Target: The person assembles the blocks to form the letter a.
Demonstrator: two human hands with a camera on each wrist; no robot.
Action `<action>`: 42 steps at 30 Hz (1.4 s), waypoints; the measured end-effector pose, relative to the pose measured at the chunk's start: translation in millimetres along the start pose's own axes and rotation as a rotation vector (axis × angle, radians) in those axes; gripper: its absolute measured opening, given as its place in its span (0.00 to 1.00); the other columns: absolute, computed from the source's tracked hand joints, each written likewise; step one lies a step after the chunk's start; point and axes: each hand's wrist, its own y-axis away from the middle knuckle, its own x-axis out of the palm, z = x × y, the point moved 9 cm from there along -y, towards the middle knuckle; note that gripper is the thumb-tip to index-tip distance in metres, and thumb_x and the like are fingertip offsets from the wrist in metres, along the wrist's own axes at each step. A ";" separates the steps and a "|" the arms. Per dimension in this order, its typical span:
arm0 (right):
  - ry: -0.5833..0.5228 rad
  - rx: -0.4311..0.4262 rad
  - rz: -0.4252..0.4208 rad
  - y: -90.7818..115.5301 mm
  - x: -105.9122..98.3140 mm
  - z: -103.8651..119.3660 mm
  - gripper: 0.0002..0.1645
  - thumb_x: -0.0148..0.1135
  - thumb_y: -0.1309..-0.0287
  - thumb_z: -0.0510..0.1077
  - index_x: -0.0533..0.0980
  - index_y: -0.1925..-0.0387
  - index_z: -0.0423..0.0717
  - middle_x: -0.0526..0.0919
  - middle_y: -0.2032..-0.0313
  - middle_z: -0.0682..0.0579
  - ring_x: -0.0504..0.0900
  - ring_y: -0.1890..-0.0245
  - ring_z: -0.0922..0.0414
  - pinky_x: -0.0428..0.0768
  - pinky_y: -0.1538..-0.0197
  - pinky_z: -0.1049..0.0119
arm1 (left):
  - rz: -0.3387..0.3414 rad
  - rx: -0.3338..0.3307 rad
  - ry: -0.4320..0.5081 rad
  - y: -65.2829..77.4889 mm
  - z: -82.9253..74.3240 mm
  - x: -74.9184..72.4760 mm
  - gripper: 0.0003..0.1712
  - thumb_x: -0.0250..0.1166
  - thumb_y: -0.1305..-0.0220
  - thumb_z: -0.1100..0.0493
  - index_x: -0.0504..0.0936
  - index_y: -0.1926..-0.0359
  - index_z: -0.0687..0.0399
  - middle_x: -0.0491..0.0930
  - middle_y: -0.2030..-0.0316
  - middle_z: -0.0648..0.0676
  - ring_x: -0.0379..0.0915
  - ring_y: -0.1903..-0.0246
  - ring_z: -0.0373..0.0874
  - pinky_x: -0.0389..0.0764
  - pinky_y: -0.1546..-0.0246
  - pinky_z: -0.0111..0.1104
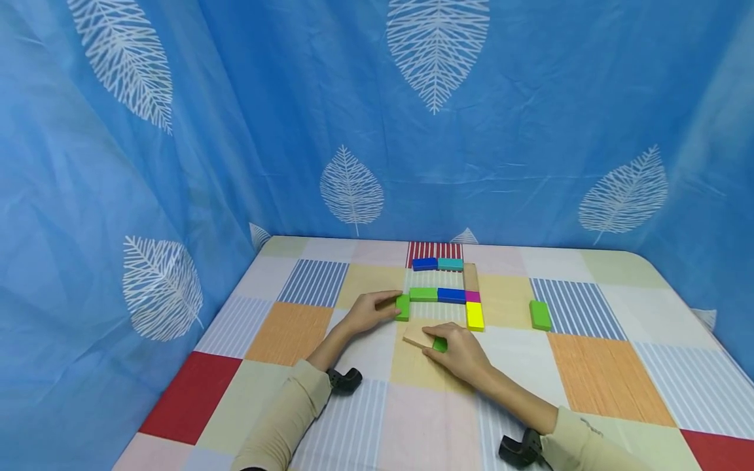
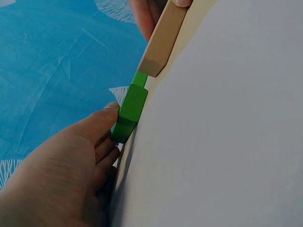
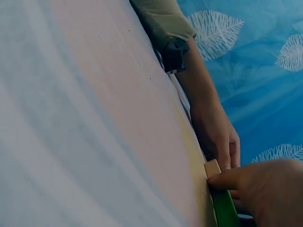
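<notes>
My left hand (image 1: 368,314) pinches an upright-lying green block (image 1: 403,307) at the left end of a block layout; in the left wrist view the thumb lies against the green block's end (image 2: 131,111). My right hand (image 1: 462,353), closer to me, grips a plain wooden block (image 1: 417,337) by its right end, with a second green block (image 1: 440,344) directly behind it between the fingers. The right wrist view shows the thumb where the wooden block (image 3: 212,167) meets the green one (image 3: 224,208).
Beyond the hands, a green block (image 1: 423,294), a blue block (image 1: 451,296) and a magenta block (image 1: 472,296) form a row. A yellow block (image 1: 474,316) and a wooden block (image 1: 470,277) adjoin it. Blue (image 1: 425,264) and teal blocks (image 1: 450,264) lie behind. Another green block (image 1: 540,315) sits right.
</notes>
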 end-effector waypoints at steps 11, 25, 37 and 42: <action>0.044 -0.068 -0.078 -0.9 -1.0 4.1 0.25 0.76 0.62 0.48 0.83 0.59 0.42 0.84 0.66 0.53 0.80 0.63 0.57 0.79 0.60 0.62 | -0.001 0.002 -0.010 1.8 -0.6 1.1 0.26 0.64 0.40 0.50 0.75 0.42 0.50 0.73 0.43 0.49 0.65 0.41 0.45 0.65 0.40 0.36; 0.101 -0.137 -0.099 -3.8 -0.9 6.9 0.26 0.74 0.61 0.54 0.83 0.58 0.46 0.84 0.67 0.55 0.78 0.66 0.60 0.79 0.62 0.66 | -0.002 0.014 0.002 1.4 -3.4 0.6 0.26 0.64 0.40 0.50 0.75 0.42 0.51 0.74 0.44 0.51 0.65 0.41 0.46 0.65 0.40 0.37; 0.103 -0.147 -0.111 -6.6 -3.4 9.1 0.26 0.74 0.61 0.55 0.83 0.60 0.46 0.85 0.67 0.54 0.79 0.66 0.59 0.80 0.62 0.65 | 0.001 0.031 0.000 -2.1 -1.8 0.1 0.26 0.64 0.41 0.51 0.75 0.42 0.52 0.73 0.44 0.50 0.64 0.41 0.45 0.64 0.40 0.36; 0.112 -0.160 -0.107 -8.2 -0.7 9.8 0.27 0.74 0.61 0.57 0.83 0.60 0.46 0.85 0.67 0.54 0.79 0.66 0.59 0.80 0.62 0.65 | 0.001 0.032 0.002 -1.1 -1.3 -1.1 0.26 0.65 0.41 0.51 0.75 0.42 0.52 0.73 0.44 0.50 0.64 0.41 0.45 0.64 0.40 0.36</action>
